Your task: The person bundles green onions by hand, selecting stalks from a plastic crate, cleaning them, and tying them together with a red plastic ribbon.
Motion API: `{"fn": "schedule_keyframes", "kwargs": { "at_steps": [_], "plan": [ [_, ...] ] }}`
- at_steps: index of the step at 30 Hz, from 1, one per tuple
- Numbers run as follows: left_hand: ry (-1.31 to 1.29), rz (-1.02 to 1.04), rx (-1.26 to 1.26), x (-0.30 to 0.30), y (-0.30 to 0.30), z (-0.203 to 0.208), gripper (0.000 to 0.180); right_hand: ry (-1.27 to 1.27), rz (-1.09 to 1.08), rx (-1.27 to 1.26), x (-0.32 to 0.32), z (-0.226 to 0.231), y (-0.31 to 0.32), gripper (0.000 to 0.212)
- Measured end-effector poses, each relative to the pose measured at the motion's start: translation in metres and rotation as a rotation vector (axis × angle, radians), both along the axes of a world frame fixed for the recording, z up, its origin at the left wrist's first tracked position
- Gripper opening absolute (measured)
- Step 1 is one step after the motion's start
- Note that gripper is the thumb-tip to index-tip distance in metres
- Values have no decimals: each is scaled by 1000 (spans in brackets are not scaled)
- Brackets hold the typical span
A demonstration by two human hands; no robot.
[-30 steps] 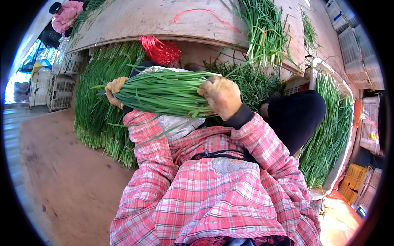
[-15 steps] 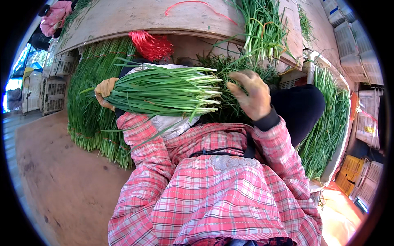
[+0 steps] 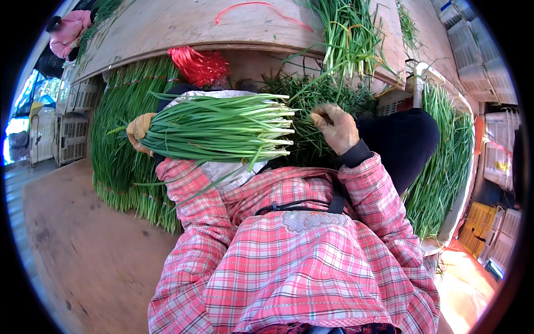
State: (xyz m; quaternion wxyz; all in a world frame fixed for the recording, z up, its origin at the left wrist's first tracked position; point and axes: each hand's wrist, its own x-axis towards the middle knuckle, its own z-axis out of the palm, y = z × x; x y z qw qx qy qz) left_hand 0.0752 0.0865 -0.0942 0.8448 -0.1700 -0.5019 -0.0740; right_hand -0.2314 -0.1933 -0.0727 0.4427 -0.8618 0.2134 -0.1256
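A thick bunch of garlic chives (image 3: 222, 125) lies across my lap, its pale stem ends pointing right. My left hand (image 3: 141, 132) is wrapped round the leafy end at the left; the glove-like tan covering shows on its fingers. Just right of the stem ends, apart from them, my right hand (image 3: 338, 129) is raised with fingers curled in toward the thumb. Whether anything small is pinched there I cannot make out. Behind it is a dark heap of loose green leaves (image 3: 320, 94). Under the bunch shows a pale cloth (image 3: 231, 172) on my lap.
Stacked tied chives (image 3: 125, 139) stand at the left. A wooden board (image 3: 167, 28) ahead bears another chive bunch (image 3: 350, 39) and a red strip (image 3: 261, 4); red ties (image 3: 199, 65) hang at its edge. A white tub (image 3: 464, 183) of chives is at right. A person (image 3: 69, 30) sits far left.
My right hand has drawn slightly down, and its fingers have curled closer together. The bunch in my left hand has barely shifted.
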Motion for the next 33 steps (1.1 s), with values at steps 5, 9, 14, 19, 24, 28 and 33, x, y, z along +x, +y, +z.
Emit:
{"fn": "schedule_keyframes", "kwargs": {
  "at_steps": [5,9,14,19,24,28,33],
  "plan": [
    [97,-29,94,5,9,-9,29,-148,251,410,37,-20,19,43],
    [57,-24,50,1,7,-6,26,41,189,489,24,5,20,19],
    [8,-42,-6,15,14,-21,26,-42,156,434,-17,-2,2,23],
    [-160,-55,18,24,15,-12,30,-139,300,397,17,-13,19,45],
    [40,-78,18,6,9,-10,29,93,324,680,9,3,13,20],
    [93,-26,33,-3,18,-5,24,-125,54,775,-40,30,-32,17],
    [104,-37,42,-2,7,-5,27,-661,-21,933,-69,66,-64,19]
  ]
}}
